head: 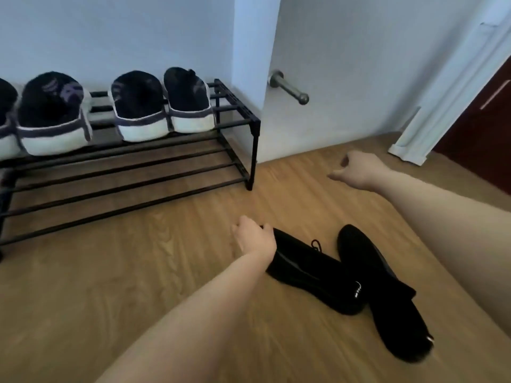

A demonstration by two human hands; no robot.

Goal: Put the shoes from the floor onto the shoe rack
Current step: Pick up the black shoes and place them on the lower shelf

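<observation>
Two black shoes lie on the wooden floor. The left black shoe (312, 275) lies on its side, and my left hand (254, 236) is closed over its far end. The right black shoe (387, 294) lies beside it, partly under the first one's near end. My right hand (356, 170) hovers above the floor farther back, fingers loosely curled and holding nothing. The black two-tier shoe rack (237, 123) stands at the left against the wall. Several dark sneakers with white soles (141, 111) sit on its top tier. Its lower tier (138, 183) holds nothing that I can see.
A white door (345, 64) with a metal lever handle (290, 89) stands behind the rack's right end. A white door frame (431, 120) and a dark brown panel (486, 120) are at the far right. Bare wooden floor (110, 286) stretches in front of the rack.
</observation>
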